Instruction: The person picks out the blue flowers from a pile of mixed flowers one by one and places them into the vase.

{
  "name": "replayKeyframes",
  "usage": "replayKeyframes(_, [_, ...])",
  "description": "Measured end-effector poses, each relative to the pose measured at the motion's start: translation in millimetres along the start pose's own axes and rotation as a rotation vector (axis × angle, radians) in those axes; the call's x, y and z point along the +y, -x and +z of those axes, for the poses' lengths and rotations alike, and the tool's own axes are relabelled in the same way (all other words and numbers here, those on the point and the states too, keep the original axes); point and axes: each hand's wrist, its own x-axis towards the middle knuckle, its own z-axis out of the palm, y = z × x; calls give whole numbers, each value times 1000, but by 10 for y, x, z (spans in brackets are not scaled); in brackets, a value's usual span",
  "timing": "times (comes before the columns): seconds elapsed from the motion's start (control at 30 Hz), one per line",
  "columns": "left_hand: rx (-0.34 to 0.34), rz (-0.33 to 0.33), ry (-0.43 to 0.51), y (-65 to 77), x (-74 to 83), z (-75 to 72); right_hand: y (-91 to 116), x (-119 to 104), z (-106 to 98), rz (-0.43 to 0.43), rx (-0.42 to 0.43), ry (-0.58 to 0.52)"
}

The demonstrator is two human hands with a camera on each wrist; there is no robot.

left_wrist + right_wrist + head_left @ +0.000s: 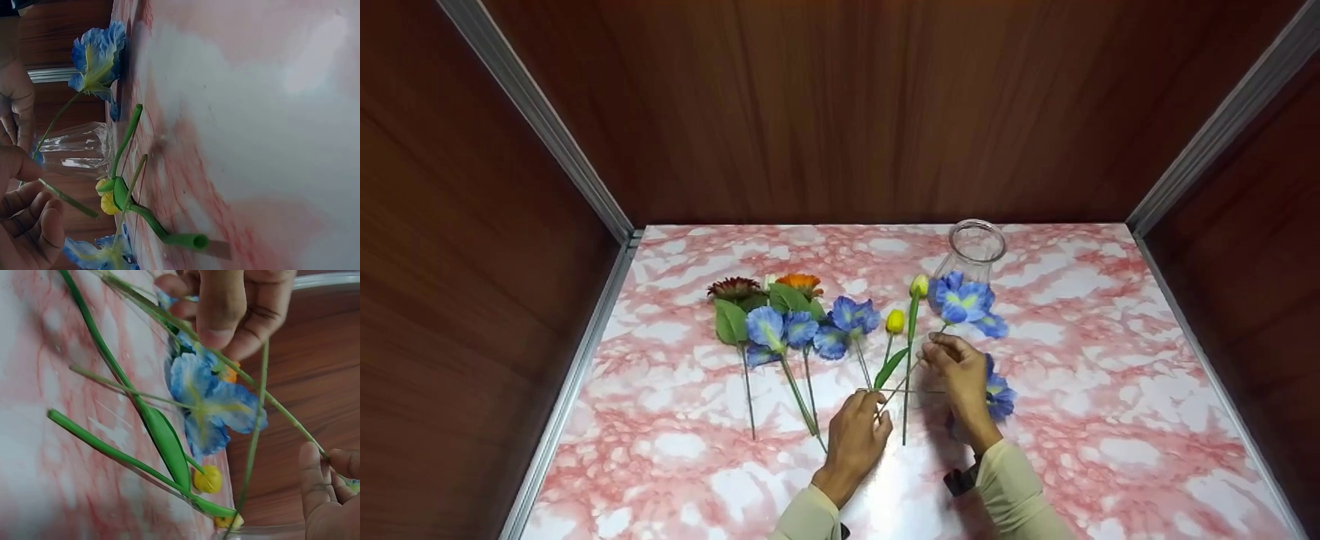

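My right hand (960, 367) pinches the thin stem of a blue iris (962, 300) just below its bloom. Lower on that stem, my left hand (859, 435) grips it between thumb and fingers. A second iris (101, 62) lies to the right with its stem running across to my left hand. In the right wrist view, my left hand (242, 309) is at the top and my right hand (332, 495) at the lower right, with the stem stretched between them. Two yellow tulips, one a tulip bud (895, 322), lie beneath the hands.
A clear glass vase (976, 244) stands at the back right, partly behind the iris. More blue irises (765, 330), a dark red flower (733, 288) and an orange flower (800, 283) lie to the left. Wood-grain panels (840, 112) enclose the marbled table (675, 480).
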Motion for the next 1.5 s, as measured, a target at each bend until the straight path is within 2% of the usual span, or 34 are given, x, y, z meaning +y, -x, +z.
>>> replayKeyframes(0.2, [4,-13,14,7,-38,12,-78,-107,-26,-39,63,-45])
replayKeyframes(0.4, [-8,-17,14,15,-40,28,-121,-122,-57,-84,104,-116])
replayKeyframes(0.73, [-47,-17,30,17,-42,31,-144,-157,-132,-155,131,-75])
replayKeyframes(1.1, [-55,-20,34,4,-45,76,-114,-515,-171,-251,150,-103])
replayKeyframes(1.37, [-82,-26,64,-67,-30,92,-180,-628,-231,-329,165,-245])
replayKeyframes(1.5, [-95,-22,66,-99,-38,114,-194,-676,-260,-371,164,-276])
